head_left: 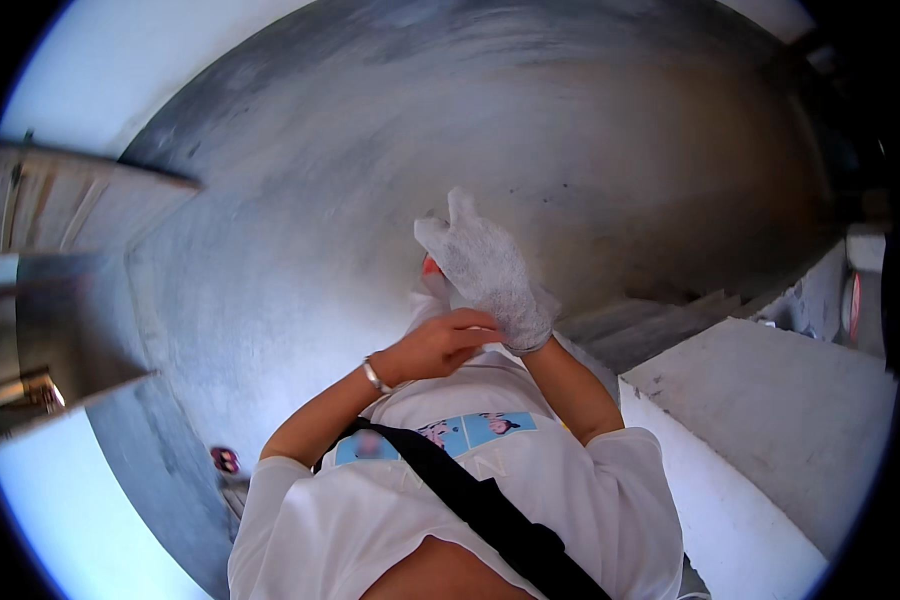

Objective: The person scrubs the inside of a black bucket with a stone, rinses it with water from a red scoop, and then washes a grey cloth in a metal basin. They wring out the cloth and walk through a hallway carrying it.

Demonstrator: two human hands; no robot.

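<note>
A pale grey knitted work glove (475, 262) covers my right hand (500, 295), which is held out in front of my waist. Two glove fingertips stick out apart at the far end; the other fingers are hard to make out. My left hand (442, 346) is bare, with a silver bracelet (376, 376) around its wrist. Its fingers are closed at the near edge of the glove, by my right wrist, and seem to pinch the cuff. The thumb side of that grip is partly hidden.
Below stretches a grey concrete floor (300, 230). A white-topped ledge or block (760, 400) stands close on my right. On the left are a wooden door (80, 205) and a doorway; a small dark-and-pink item (224, 460) lies near the left wall.
</note>
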